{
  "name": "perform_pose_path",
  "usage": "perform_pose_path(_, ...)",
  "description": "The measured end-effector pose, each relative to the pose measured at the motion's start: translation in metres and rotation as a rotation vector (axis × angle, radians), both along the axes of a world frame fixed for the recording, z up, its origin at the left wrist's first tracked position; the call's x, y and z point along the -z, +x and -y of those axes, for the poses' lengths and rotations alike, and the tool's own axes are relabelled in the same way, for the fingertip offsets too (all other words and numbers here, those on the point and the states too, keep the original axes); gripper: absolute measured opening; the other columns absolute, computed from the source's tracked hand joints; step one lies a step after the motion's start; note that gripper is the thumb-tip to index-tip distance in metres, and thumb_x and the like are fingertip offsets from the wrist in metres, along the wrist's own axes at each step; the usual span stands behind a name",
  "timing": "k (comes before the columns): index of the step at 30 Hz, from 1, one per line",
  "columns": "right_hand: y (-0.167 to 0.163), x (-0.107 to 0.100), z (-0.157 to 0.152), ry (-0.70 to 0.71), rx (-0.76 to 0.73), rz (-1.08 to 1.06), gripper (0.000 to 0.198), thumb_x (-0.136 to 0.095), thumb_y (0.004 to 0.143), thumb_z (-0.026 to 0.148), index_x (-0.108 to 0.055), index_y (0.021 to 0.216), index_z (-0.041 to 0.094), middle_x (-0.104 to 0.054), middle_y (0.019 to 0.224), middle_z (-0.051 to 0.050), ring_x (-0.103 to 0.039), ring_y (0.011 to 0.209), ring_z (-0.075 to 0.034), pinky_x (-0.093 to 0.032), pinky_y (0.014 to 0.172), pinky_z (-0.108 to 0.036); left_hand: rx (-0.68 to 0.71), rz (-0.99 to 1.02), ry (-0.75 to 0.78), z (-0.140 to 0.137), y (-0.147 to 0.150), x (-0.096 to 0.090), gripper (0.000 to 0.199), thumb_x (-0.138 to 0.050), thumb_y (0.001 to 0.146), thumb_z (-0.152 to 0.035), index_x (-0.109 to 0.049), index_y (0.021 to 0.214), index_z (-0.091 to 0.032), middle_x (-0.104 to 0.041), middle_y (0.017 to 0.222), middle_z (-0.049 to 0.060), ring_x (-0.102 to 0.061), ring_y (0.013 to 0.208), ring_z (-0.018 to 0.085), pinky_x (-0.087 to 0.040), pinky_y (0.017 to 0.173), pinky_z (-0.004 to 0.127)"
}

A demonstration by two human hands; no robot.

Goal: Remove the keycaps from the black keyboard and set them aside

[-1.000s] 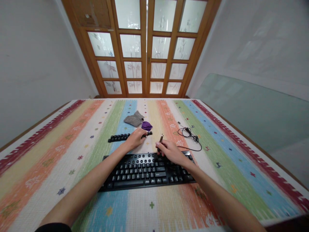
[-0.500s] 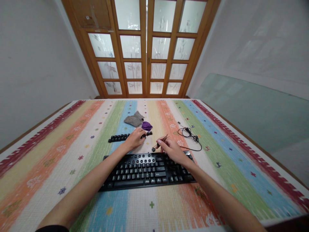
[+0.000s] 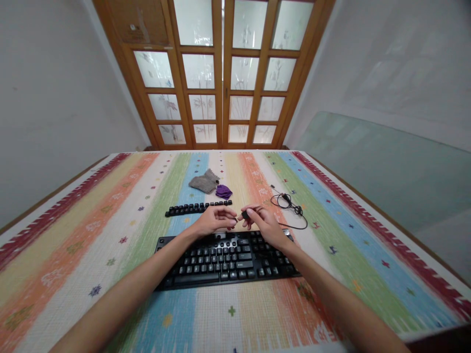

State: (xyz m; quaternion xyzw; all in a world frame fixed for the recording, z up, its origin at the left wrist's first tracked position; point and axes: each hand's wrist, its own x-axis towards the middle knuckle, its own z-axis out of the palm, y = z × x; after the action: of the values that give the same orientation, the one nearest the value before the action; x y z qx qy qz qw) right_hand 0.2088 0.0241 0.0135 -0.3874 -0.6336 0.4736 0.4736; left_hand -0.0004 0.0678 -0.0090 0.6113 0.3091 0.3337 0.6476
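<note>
My left hand [image 3: 216, 219] is closed over the back edge of the keyboard, with a small dark keycap [image 3: 235, 220] between thumb and fingertips, mostly hidden. Opposite it, my right hand [image 3: 265, 226] pinches a small black tool [image 3: 245, 214] that looks like a wire keycap puller. Its thin end points toward the keycap at the left fingertips. Below both hands lies the black keyboard [image 3: 221, 260]; most keys are in place, and the back edge is partly covered by the hands. Behind my left hand, loose black keycaps [image 3: 187, 209] stand lined up in rows.
Behind the keycaps lie a grey cloth [image 3: 204, 182] and a folded purple cloth [image 3: 223, 191]. A coiled black cable [image 3: 290, 206] rests to the right. A striped tablecloth [image 3: 121, 274] covers the table. A glass panel [image 3: 382, 162] leans at the right wall; wooden doors [image 3: 222, 98] stand beyond.
My left hand has left the row of loose keycaps and come nearer, to my right hand. The keycap that hung at the tool's end is now at my left fingertips.
</note>
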Motion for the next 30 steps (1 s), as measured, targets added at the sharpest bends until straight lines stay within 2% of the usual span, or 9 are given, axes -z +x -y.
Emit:
perform_pose_path(5, 0.004, 0.001, -0.001, -0.028, -0.004, 0.023, 0.043, -0.055, 0.090, 0.058, -0.063, 0.093, 0.015, -0.071, 0.080, -0.008, -0.063, 0.065, -0.016, -0.052, 0.061, -0.030, -0.001, -0.032, -0.067, 0.003, 0.000, 0.000, 0.045, -0.088, 0.062, -0.033, -0.068, 0.095, -0.011, -0.072, 0.080, 0.005, -0.064, 0.060, 0.012, -0.051, 0.058, 0.024)
perform_pose_path(9, 0.005, 0.002, 0.000, -0.011, 0.040, 0.098, 0.046, -0.053, 0.090, 0.059, -0.063, 0.092, 0.015, -0.071, 0.080, -0.008, -0.063, 0.065, -0.017, -0.052, 0.061, -0.030, -0.018, -0.073, -0.006, 0.001, -0.001, 0.001, 0.036, -0.084, 0.065, -0.032, -0.071, 0.091, -0.011, -0.073, 0.078, 0.006, -0.067, 0.067, 0.015, -0.055, 0.067, 0.028)
perform_pose_path(13, 0.005, 0.003, -0.001, 0.003, 0.093, 0.179, 0.047, -0.048, 0.093, 0.058, -0.064, 0.090, 0.014, -0.071, 0.081, -0.009, -0.063, 0.065, -0.017, -0.051, 0.061, -0.030, -0.058, -0.167, 0.187, -0.002, -0.002, 0.002, 0.030, -0.078, 0.070, -0.029, -0.073, 0.094, -0.011, -0.075, 0.086, 0.008, -0.069, 0.076, 0.017, -0.055, 0.075, 0.029)
perform_pose_path(17, 0.009, 0.000, 0.000, -0.010, 0.093, 0.227, 0.043, -0.050, 0.093, 0.054, -0.064, 0.085, 0.014, -0.070, 0.078, -0.009, -0.063, 0.064, -0.018, -0.050, 0.061, -0.031, -0.162, -0.340, 0.519, -0.010, -0.006, 0.004, 0.021, -0.070, 0.079, -0.027, -0.071, 0.094, -0.011, -0.074, 0.090, 0.008, -0.068, 0.075, 0.016, -0.056, 0.072, 0.028)
perform_pose_path(19, 0.012, -0.002, 0.003, -0.006, 0.058, 0.267, 0.039, -0.052, 0.093, 0.050, -0.065, 0.084, 0.015, -0.070, 0.079, -0.008, -0.063, 0.065, -0.018, -0.049, 0.061, -0.030, -0.206, -0.414, 0.622, -0.016, -0.009, 0.004, 0.017, -0.067, 0.082, -0.024, -0.071, 0.094, -0.013, -0.073, 0.089, 0.007, -0.067, 0.074, 0.016, -0.055, 0.071, 0.028)
perform_pose_path(24, 0.020, -0.011, 0.014, 0.137, -0.019, 0.481, 0.033, -0.043, 0.099, 0.037, -0.064, 0.083, 0.017, -0.069, 0.083, -0.007, -0.064, 0.078, -0.020, -0.046, 0.073, -0.032, -0.233, -0.535, 0.757, -0.030, -0.011, 0.007, 0.018, -0.067, 0.079, -0.012, -0.073, 0.096, -0.017, -0.072, 0.092, 0.005, -0.063, 0.080, 0.018, -0.052, 0.080, 0.033)
perform_pose_path(30, 0.021, -0.016, 0.023, 0.138, -0.024, 0.619, 0.030, -0.043, 0.099, 0.034, -0.060, 0.080, 0.018, -0.066, 0.075, -0.005, -0.063, 0.071, -0.020, -0.045, 0.069, -0.032, -0.175, -0.660, 0.881, -0.043, -0.006, 0.018, 0.025, -0.058, 0.078, -0.001, -0.072, 0.091, -0.016, -0.070, 0.091, 0.006, -0.063, 0.086, 0.019, -0.051, 0.082, 0.033)
